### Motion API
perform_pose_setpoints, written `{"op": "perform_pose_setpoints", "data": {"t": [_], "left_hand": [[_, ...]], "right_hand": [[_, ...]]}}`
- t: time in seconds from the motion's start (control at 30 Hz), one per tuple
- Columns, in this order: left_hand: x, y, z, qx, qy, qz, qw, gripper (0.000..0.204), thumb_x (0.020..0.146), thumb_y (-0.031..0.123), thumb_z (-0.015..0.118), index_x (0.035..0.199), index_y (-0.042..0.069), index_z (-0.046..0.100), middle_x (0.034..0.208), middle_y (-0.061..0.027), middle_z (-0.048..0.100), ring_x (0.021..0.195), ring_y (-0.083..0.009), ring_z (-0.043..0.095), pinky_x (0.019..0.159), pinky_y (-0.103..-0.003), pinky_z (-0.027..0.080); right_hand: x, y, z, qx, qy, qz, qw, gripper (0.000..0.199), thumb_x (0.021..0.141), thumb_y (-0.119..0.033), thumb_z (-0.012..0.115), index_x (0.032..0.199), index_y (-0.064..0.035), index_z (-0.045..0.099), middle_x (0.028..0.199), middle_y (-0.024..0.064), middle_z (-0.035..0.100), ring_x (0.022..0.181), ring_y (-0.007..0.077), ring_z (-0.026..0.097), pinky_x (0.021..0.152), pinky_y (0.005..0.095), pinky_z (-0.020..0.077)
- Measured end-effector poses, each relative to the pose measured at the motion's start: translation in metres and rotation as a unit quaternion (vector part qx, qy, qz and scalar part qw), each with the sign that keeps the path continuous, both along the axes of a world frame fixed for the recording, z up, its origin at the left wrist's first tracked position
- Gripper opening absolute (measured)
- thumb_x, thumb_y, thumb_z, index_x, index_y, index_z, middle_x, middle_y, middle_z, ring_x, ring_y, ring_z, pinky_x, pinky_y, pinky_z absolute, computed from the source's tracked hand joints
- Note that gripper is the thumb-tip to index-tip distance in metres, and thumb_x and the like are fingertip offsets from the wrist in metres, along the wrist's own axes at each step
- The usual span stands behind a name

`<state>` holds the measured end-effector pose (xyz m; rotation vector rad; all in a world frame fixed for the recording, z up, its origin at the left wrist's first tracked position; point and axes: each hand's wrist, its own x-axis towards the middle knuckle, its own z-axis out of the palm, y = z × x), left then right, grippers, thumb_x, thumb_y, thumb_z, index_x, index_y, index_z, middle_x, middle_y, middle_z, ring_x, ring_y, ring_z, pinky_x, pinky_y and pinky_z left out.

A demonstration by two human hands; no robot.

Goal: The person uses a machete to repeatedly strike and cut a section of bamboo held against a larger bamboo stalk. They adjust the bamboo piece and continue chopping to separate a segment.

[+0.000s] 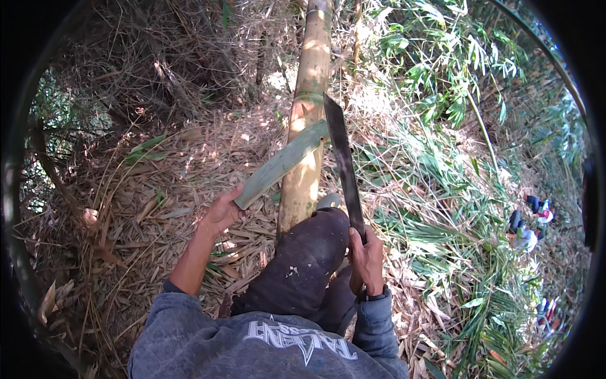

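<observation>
Sunlit slope w/ dry leaves and brown grass covering the ground (158, 189), green bamboo foliage (442, 82) crowding in at the right, dark tangled brush up top left. A thick yellow-green bamboo pole (307, 114) is lying across the litter, running from near the person's knee (315, 246) away toward the top of the view.

Left hand (222, 211) is reaching out w/ the forearm bare and stretched fwd, sleeve pushed up near the elbow. Fingers are curling round the near end of a flat green bamboo strip (281, 164), thumb on top, gripping it firmly. The strip is angling up and to the right, its far end meeting the pole about mid-length; can't tell if it's attached there or just resting.

Right hand (366, 256) is sitting close to the body, wrist bent, fist wrapped tight round the handle of a long dark machete (344, 161). A watch (374, 295) is showing on that wrist. The blade is pointing up and away, its tip just right of the pole, crossing right beside the strip's far end.

The knee in dark trousers is pressing against the pole's near end, between both hands. Grey sweatshirt is filling the bottom edge. Far right, downslope, other people (530, 224) are crouching among the plants, well apart.
</observation>
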<state>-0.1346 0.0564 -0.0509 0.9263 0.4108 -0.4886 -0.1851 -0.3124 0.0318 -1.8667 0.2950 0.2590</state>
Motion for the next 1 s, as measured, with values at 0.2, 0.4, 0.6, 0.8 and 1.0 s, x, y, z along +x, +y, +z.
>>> {"op": "perform_pose_setpoints", "data": {"t": [0.2,0.4,0.6,0.8,1.0], "left_hand": [[0.003,-0.01,0.016,0.174,-0.072,-0.139,0.972,0.057,0.088,0.036,0.071,0.127,-0.003,0.056,0.103,-0.0074,0.065,0.088,-0.0145,0.063,0.076,-0.029,0.051],[0.008,-0.021,0.02,0.415,-0.145,-0.244,0.865,0.067,0.078,0.034,0.076,0.129,-0.002,0.052,0.104,-0.014,0.065,0.092,-0.0215,0.064,0.082,-0.034,0.05],[0.005,-0.051,0.035,0.54,-0.129,-0.238,0.797,0.076,0.072,0.041,0.079,0.128,-0.003,0.051,0.104,-0.0194,0.067,0.092,-0.0276,0.066,0.083,-0.037,0.051],[0.008,-0.049,0.025,0.434,-0.148,-0.186,0.869,0.064,0.077,0.041,0.076,0.122,-0.002,0.058,0.092,-0.0131,0.068,0.083,-0.0233,0.066,0.075,-0.035,0.052],[0.027,-0.038,0.019,0.156,-0.027,-0.156,0.975,0.051,0.087,0.039,0.069,0.12,0.002,0.06,0.087,-0.0077,0.064,0.074,-0.0155,0.062,0.056,-0.027,0.05]], "right_hand": [[0.002,-0.006,0.003,-0.004,0.024,-0.011,1.0,0.027,0.098,-0.022,0.059,0.108,0.0022,0.063,0.067,0.0034,0.057,0.059,0.0098,0.05,0.053,0.0292,0.0398],[-0.002,-0.006,0.011,0.001,0.039,-0.026,0.999,0.028,0.098,-0.024,0.058,0.108,0.0023,0.063,0.068,0.002,0.057,0.059,0.0088,0.049,0.053,0.0284,0.0399],[-0.004,-0.014,0.005,-0.002,0.063,-0.047,0.997,0.028,0.098,-0.024,0.057,0.105,0.0029,0.063,0.068,0.0023,0.057,0.06,0.0089,0.05,0.053,0.0282,0.0402],[-0.003,-0.017,-0.004,0.024,0.039,-0.051,0.998,0.026,0.098,-0.022,0.058,0.102,0.003,0.063,0.067,0.0016,0.056,0.06,0.0091,0.051,0.054,0.0277,0.0401],[-0.001,-0.015,0.002,0.031,0.039,-0.049,0.998,0.025,0.099,-0.021,0.057,0.104,0.0027,0.063,0.067,0.0001,0.055,0.059,0.0073,0.048,0.052,0.0265,0.0386]]}}
